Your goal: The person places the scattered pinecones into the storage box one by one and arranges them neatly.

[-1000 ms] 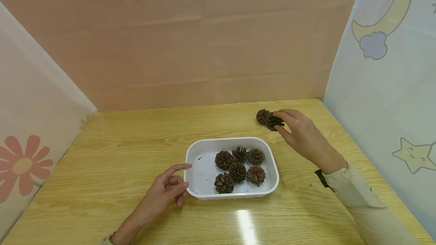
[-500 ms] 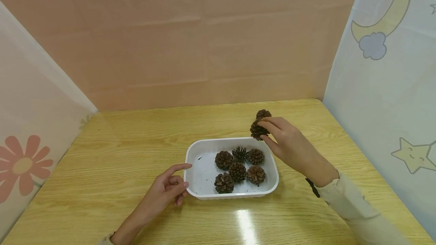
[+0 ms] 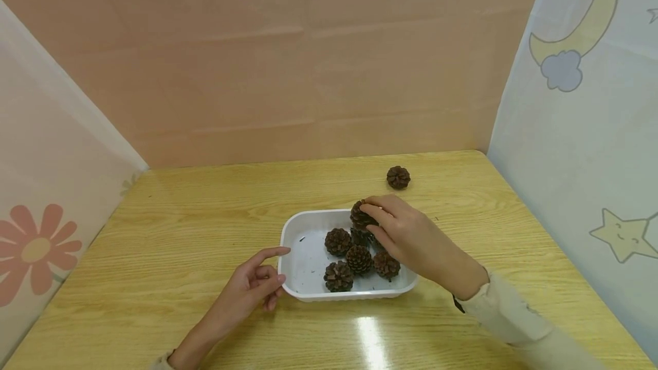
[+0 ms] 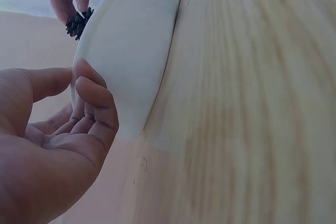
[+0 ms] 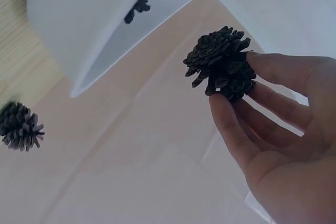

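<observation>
My right hand [image 3: 411, 238] pinches a brown pinecone [image 3: 361, 216] between thumb and fingertips, over the back rim of a white plastic tray [image 3: 302, 270]. The right wrist view shows this held pinecone [image 5: 220, 64] with its scales spread, apart from the tray wall. Several pinecones [image 3: 358, 260] lie in the tray, mostly in its middle and right part; some are partly hidden behind my right hand. At the tray's left end my left hand [image 3: 247, 287] holds the rim, its thumb and fingers at the edge [image 4: 84, 77].
One more pinecone [image 3: 398, 177] lies on the wood-grain table [image 3: 180, 233] behind the tray. Small dark bits are scattered on the tray floor. A plain peach sheet [image 3: 308, 84] stands at the back, with printed white sheets [image 3: 570, 159] at the sides.
My right hand has carried one pinecone from beside the other at the back right, leftward and nearer, to above the tray. The left hand and tray have stayed in place.
</observation>
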{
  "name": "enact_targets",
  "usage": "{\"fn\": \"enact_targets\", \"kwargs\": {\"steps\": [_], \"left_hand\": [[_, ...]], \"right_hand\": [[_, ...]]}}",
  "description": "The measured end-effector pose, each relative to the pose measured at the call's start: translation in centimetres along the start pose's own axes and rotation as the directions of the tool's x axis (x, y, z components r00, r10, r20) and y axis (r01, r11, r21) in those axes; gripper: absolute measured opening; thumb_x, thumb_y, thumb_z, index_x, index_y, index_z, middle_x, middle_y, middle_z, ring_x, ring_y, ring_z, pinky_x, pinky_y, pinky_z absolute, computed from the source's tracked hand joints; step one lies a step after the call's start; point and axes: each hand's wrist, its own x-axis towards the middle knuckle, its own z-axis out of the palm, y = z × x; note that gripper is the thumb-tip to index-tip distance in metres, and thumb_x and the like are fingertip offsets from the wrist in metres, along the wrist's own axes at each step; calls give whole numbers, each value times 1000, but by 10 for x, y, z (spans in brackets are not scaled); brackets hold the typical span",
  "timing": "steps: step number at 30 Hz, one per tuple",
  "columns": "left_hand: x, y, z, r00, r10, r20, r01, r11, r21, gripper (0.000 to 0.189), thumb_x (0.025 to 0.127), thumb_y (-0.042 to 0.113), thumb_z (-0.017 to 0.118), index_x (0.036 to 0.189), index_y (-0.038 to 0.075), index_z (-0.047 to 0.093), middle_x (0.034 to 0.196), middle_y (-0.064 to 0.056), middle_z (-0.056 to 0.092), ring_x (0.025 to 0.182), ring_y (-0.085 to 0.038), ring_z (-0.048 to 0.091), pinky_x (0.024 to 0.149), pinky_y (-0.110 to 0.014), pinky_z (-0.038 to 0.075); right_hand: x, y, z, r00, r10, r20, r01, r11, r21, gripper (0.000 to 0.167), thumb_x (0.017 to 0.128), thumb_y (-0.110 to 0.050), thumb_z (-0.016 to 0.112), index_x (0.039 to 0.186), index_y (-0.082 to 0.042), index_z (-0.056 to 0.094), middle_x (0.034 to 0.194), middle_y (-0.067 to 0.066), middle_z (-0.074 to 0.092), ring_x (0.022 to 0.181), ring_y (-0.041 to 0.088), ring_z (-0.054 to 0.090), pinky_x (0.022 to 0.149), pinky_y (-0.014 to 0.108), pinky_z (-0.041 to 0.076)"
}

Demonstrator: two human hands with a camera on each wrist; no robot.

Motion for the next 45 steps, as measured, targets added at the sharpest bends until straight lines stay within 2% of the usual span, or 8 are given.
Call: {"fn": "enact_targets", "kwargs": {"steps": [8, 15, 20, 24, 30, 37, 45], "left_hand": [[1, -1, 0, 1000, -4, 2, 4, 1000, -6, 52, 101, 10, 59, 146, -5, 37, 79, -16, 61, 58, -10, 57, 50, -25, 49], [1, 0, 0, 1000, 3, 10, -3, 1000, -8, 52, 101, 9, 59, 146, -5, 37, 78, -15, 61, 57, -10, 57, 50, -25, 49], [1, 0, 0, 1000, 13, 10, -13, 1000, -3, 51, 101, 9, 59, 146, -5, 37, 78, -20, 60, 57, -10, 57, 50, -25, 49], [1, 0, 0, 1000, 7, 7, -7, 1000, 0, 51, 101, 9, 59, 146, -5, 37, 78, -18, 60, 58, -10, 57, 50, -25, 49], [0, 1, 0, 1000, 6, 7, -6, 1000, 3, 51, 101, 9, 58, 146, -4, 37, 78, -16, 60, 58, -10, 57, 50, -25, 49], [0, 2, 0, 1000, -1, 9, 1, 1000, 10, 51, 101, 10, 58, 146, -3, 38, 78, -13, 60, 58, -10, 57, 51, -26, 50], [0, 1, -1, 1000, -4, 11, 4, 1000, 11, 52, 102, 11, 58, 147, -4, 37, 79, -18, 60, 57, -11, 57, 51, -27, 50]], "right_hand": [[3, -13, 8, 999, -28, 21, 27, 999, 32, 38, 86, -5, 77, 121, 3, 65, 120, 15, 62, 110, 26, 61, 88, 35, 55], [4, -26, 18, 998, -51, 31, 50, 999, 13, 39, 85, -9, 79, 120, 0, 67, 122, 15, 64, 113, 28, 62, 95, 42, 52], [5, -35, 26, 996, -82, 17, 82, 997, 1, 41, 82, -11, 82, 119, -1, 67, 121, 14, 64, 112, 26, 63, 90, 36, 55], [6, -41, 33, 994, -102, 32, 102, 994, 26, 40, 84, -11, 81, 119, -3, 67, 120, 11, 62, 110, 22, 62, 88, 30, 55], [9, -48, 41, 992, -105, 66, 99, 991, 90, 35, 88, -12, 77, 121, -4, 66, 121, 8, 62, 111, 19, 61, 93, 26, 52], [12, -52, 52, 988, -125, 89, 115, 987, 109, 35, 90, -13, 76, 122, -5, 65, 123, 7, 61, 110, 17, 60, 89, 23, 53], [14, -54, 63, 986, -104, 131, 83, 984, 157, 34, 92, -18, 74, 123, -8, 64, 122, 5, 61, 109, 16, 60, 91, 25, 52]]}}
